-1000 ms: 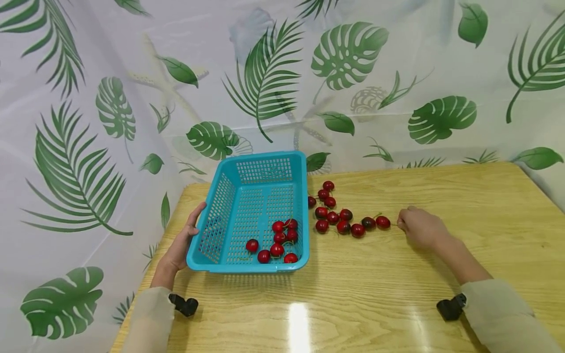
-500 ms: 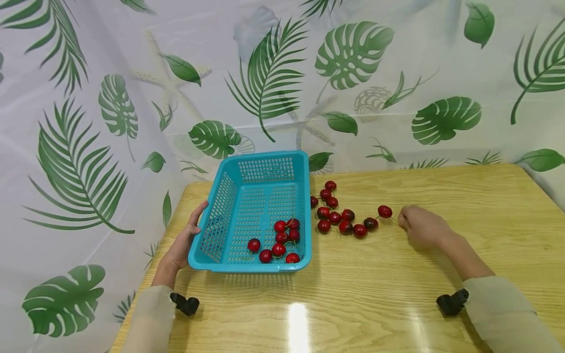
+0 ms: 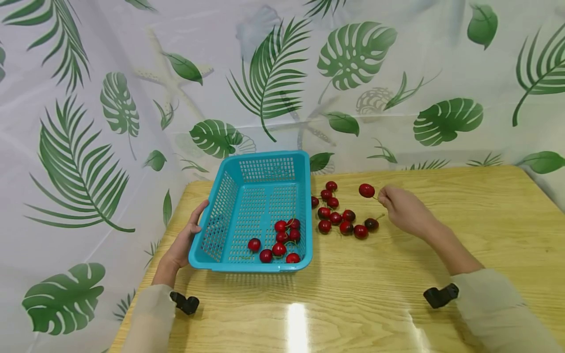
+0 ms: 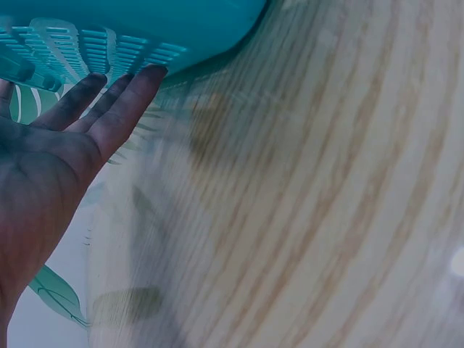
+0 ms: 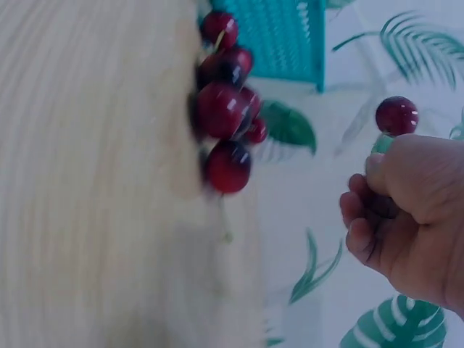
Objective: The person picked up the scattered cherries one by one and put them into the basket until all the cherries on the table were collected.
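Note:
My right hand (image 3: 408, 211) pinches a dark red cherry (image 3: 366, 190) by its thin stem. The fruit hangs just left of the fingertips, and the right wrist view shows it raised above the other cherries. Below and left of this hand, several loose cherries (image 3: 346, 228) lie on the table; the nearest dark one (image 5: 228, 167) has its stem pointing outward. A blue plastic basket (image 3: 253, 267) with slotted walls stands to the left, several cherries (image 3: 279, 249) gathered in its near right corner. My left hand (image 3: 181, 245) rests against the basket's left side, its fingers (image 4: 119, 112) straight along the outer wall.
The wooden table (image 3: 375, 294) reaches back to a white cloth (image 3: 393, 152) printed with green leaves, which also covers the left side. Each sleeve cuff bears a small black camera, one on the left (image 3: 185, 303) and one on the right (image 3: 441, 295).
My right hand has lifted one cherry by its stem from the right end of the loose ones and carried it up and left. The left hand stays at the basket.

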Demonstrator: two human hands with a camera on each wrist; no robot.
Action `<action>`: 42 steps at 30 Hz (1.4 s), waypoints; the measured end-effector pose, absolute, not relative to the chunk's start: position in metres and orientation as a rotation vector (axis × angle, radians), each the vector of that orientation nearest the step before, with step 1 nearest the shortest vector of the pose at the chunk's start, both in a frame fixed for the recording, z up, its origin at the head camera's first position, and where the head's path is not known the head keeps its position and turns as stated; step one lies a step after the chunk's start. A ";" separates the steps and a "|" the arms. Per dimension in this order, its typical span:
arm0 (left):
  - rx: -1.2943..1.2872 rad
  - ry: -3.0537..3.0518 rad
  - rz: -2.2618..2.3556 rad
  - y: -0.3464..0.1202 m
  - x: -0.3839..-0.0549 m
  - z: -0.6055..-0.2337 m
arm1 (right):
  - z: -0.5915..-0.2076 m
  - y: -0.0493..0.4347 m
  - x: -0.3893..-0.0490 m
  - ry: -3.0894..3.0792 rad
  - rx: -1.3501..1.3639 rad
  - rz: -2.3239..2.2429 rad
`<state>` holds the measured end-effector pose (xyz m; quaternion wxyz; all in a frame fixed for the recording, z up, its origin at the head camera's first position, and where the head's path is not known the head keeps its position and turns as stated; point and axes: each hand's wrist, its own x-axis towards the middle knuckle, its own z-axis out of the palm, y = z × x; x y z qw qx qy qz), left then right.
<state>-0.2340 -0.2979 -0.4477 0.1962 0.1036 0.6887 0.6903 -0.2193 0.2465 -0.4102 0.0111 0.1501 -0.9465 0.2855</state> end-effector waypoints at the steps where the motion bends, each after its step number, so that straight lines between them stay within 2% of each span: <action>1: 0.294 1.930 1.932 -0.298 -0.234 -0.448 | -0.406 0.242 -0.220 -2.924 0.465 0.911; 12: 0.312 1.936 1.927 -0.299 -0.234 -0.449 | -0.373 0.179 -0.235 -2.809 0.537 0.979; 20: 0.310 1.933 1.934 -0.300 -0.234 -0.450 | -0.374 0.125 -0.248 -2.900 0.523 0.841; 28: 0.316 1.936 1.937 -0.299 -0.234 -0.449 | -0.374 0.082 -0.251 -2.945 0.623 0.851; 42: 0.304 1.941 1.938 -0.299 -0.235 -0.450 | -0.387 0.038 -0.266 -3.003 0.695 0.289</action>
